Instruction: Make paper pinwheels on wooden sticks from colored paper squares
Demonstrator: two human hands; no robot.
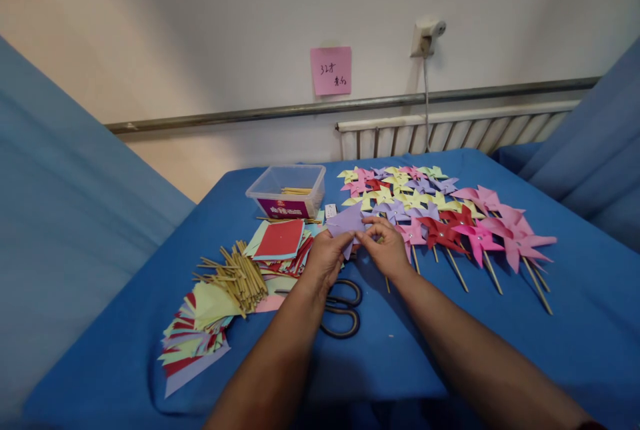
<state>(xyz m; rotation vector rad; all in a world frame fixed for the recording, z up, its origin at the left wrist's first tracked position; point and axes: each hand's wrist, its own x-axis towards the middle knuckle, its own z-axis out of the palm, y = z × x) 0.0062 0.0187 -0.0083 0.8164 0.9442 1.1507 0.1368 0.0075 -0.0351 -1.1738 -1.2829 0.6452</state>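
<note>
A light purple paper piece (pixel 347 220), folded into pointed blades like a pinwheel, is held up over the middle of the table. My left hand (pixel 324 255) is closed on its lower left side, thumb toward the centre. Pinched at the paper's right side are the fingers of my right hand (pixel 386 248). Whether a pin sits between the fingertips I cannot tell. Below my left hand lie scissors (pixel 344 310), black-handled, their blades partly hidden by my forearm. Finished pinwheels (pixel 443 233) on sticks lie just right of my right hand.
Left of my hands are a bundle of thin sticks (pixel 240 277), square coloured papers (pixel 279 240) and a fanned paper pile (pixel 195 340). Behind stands a clear plastic box (pixel 287 183) with sticks inside. A blue cloth (pixel 500 343) covers the table; a radiator (pixel 450 129) is behind.
</note>
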